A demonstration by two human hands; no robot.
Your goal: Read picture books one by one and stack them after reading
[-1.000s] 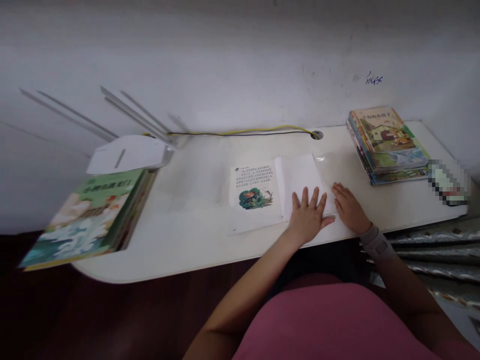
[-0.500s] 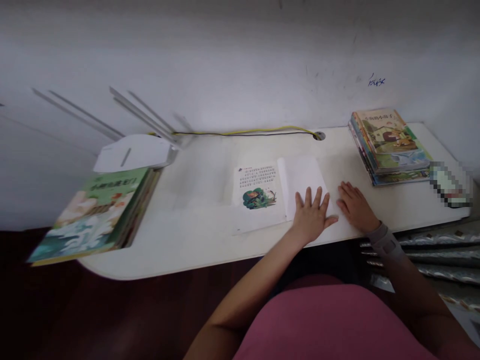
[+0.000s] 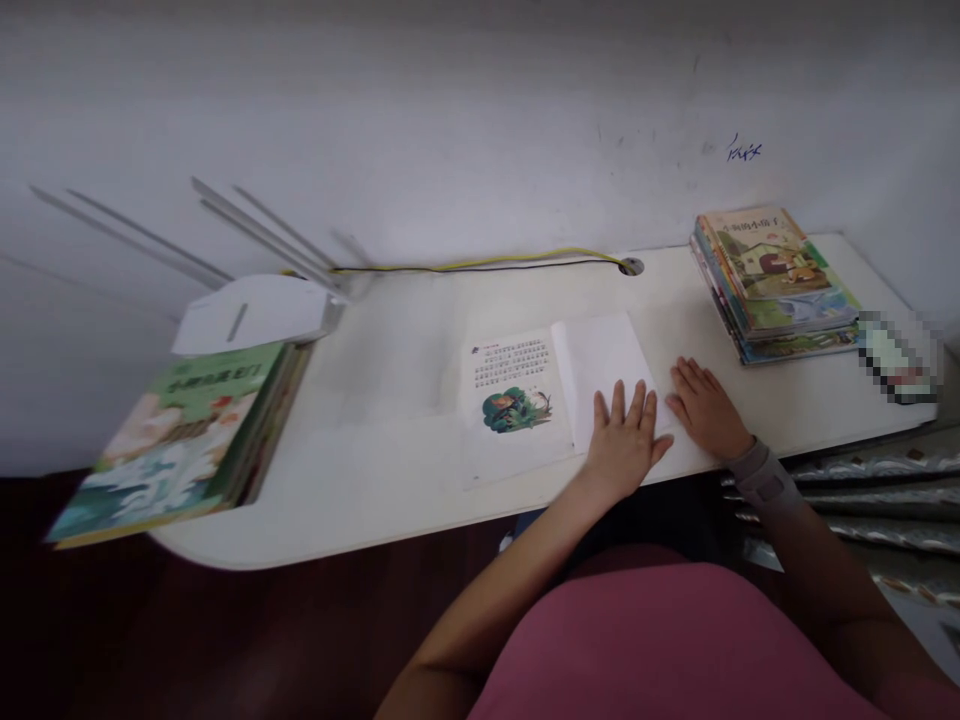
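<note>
The left hand (image 3: 624,440), fingers spread flat, pins the open book (image 3: 559,390); the right hand (image 3: 703,408) rests flat beside it.

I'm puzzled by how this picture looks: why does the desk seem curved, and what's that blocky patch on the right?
Head view: wide-lens distortion bows the desk edge and stretches the left book stack; soft even light, no glare; a pixelated patch hides something; the hands and open book look fairly sharp.
</note>
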